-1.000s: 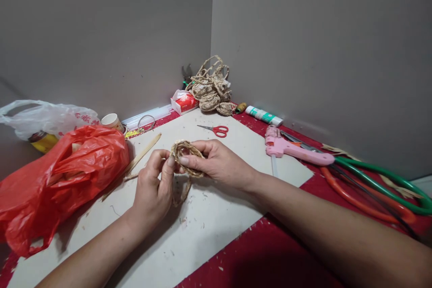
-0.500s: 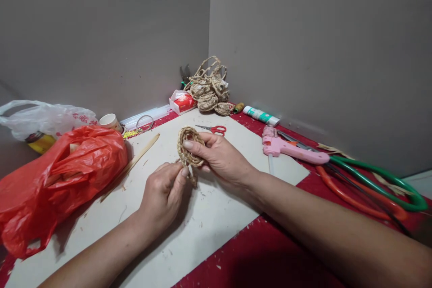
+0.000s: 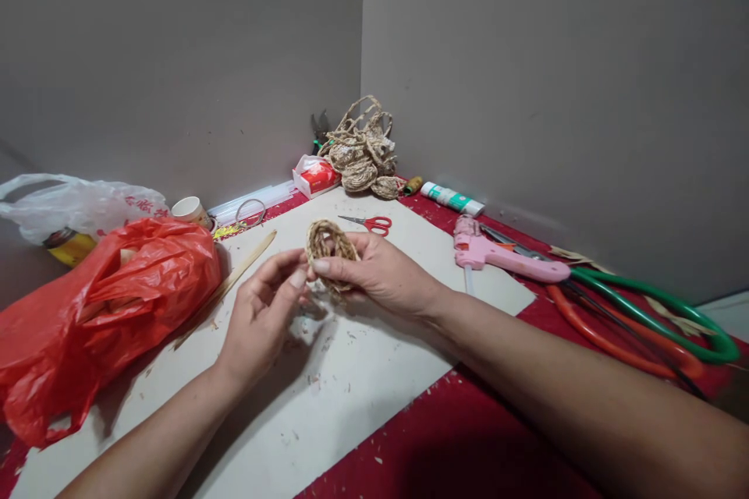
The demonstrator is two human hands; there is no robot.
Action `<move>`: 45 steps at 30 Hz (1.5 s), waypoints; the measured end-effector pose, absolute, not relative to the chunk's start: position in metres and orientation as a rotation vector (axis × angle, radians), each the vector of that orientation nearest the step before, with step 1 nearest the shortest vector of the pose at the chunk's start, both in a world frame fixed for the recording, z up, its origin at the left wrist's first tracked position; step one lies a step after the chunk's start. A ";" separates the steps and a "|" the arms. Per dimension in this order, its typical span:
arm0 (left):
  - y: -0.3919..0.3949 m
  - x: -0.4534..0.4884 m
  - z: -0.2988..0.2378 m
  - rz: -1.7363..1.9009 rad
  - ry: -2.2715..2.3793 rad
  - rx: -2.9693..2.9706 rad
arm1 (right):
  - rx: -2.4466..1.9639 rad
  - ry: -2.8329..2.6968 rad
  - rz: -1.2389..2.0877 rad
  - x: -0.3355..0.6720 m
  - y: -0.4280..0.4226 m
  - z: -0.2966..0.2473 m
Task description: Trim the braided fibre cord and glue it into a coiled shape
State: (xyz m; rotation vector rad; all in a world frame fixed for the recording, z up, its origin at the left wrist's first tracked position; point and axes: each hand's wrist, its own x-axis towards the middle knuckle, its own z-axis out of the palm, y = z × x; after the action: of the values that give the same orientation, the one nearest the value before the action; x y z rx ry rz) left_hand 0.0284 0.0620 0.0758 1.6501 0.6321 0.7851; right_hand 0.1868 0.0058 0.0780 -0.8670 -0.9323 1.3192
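Observation:
A small coil of braided straw cord [image 3: 321, 235] is held up above the white board, loops stacked into an oval ring. My right hand [image 3: 380, 273] is closed on its right and lower side, thumb across the front and fingers behind. At the coil's lower left edge, my left hand [image 3: 270, 304] has its thumb and fingers closed together on the cord; the exact strand between them is partly hidden. Just behind the coil lie small scissors [image 3: 378, 226] with red handles.
Left are a red plastic bag [image 3: 146, 281], a flat straw strip [image 3: 251, 259] and a paper cup [image 3: 190, 210]. A cord bundle [image 3: 360, 164] sits in the corner. A pink glue gun [image 3: 497, 259] and large shears with green and orange handles [image 3: 649, 292] lie right.
My left hand has risen from below the coil to its left edge, its fingers more extended. The hanging cord end no longer shows below. My right hand keeps its hold, the coil slightly turned.

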 end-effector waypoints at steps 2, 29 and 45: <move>0.064 0.029 0.078 0.793 0.606 1.655 | -0.848 -1.006 1.403 0.185 0.005 0.075; 0.070 0.028 0.086 0.797 0.677 1.784 | -1.006 -1.347 1.551 0.187 0.005 0.066; 0.079 0.028 0.064 0.721 0.655 1.789 | -1.217 -1.486 1.270 0.193 0.007 0.071</move>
State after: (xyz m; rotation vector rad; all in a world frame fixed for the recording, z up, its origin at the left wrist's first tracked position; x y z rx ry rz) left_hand 0.0281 0.0789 0.0638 1.7888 0.6550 0.7207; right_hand 0.1927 0.0067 0.0709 -1.2175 -1.4861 1.2704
